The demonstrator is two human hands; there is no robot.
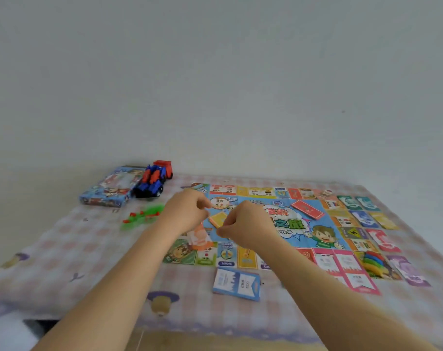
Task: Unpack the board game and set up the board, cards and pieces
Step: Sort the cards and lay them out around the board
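Note:
The colourful game board [324,225] lies unfolded on the checked cloth. My left hand [187,211] and my right hand [245,224] hover close together over the board's left part, fingers curled. Between them a yellow card stack [216,219] rests on the board; whether either hand pinches something small I cannot tell. A red card stack [307,209] lies on the board's centre. A blue and white card stack [236,283] sits off the board's near edge. Pink and white cards [347,269] and a pile of coloured pieces [373,262] lie at the near right corner.
The blue game box [109,190] stands at the far left with a red and blue toy truck [154,178] beside it. Green and red plastic pieces [144,215] lie on the cloth [76,249] left of the board. Coloured cards [367,219] line the right edge. A wall rises behind.

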